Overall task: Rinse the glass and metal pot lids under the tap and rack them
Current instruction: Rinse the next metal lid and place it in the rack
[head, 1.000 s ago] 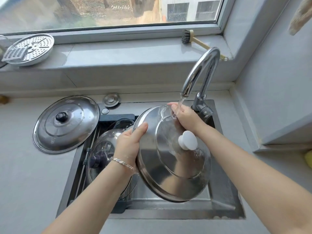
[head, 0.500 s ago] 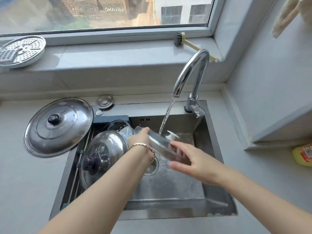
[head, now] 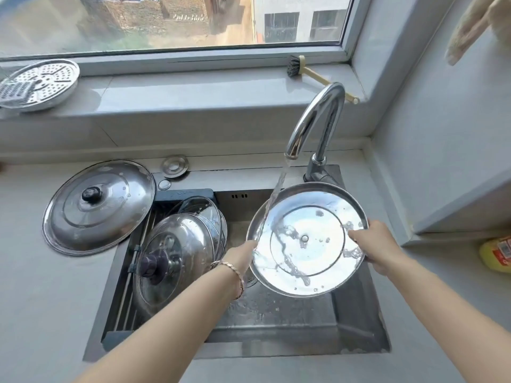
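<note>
The left hand (head: 243, 254) and right hand (head: 373, 244) grip opposite rims of the metal lid (head: 307, 240), underside up, tilted over the sink (head: 276, 322) beneath the tap (head: 315, 120). Its stream (head: 276, 194) strikes the left edge; turning the lid slowly would likely sweep water across everything before racking beside the glass lids (head: 179, 244).

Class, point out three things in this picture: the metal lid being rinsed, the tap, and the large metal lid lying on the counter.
Metal lid being rinsed (head: 307, 239): head view, centre of its wet underside.
Tap (head: 318, 117): head view, curved chrome spout.
Large metal lid on the counter (head: 99, 205): head view, its domed top beside the black knob.
</note>
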